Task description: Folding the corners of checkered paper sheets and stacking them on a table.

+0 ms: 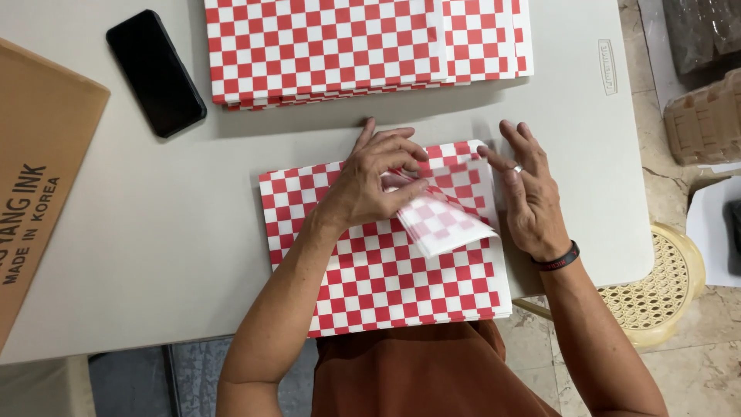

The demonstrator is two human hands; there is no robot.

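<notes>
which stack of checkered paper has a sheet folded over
The near stack of checkered paper, under both hands; its top sheet is turned back. The far stack lies flat.

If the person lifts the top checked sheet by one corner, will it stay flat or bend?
It will probably bend: the corner under the left hand already curls over on the sheet. It looks thin and light, since the pattern shows pale through its back. It may slide on the stack, with the right hand only at its edge.

A black phone [155, 72] lies at ten o'clock, a cardboard box [35, 177] at nine, a woven stool [665, 279] at four.
</notes>
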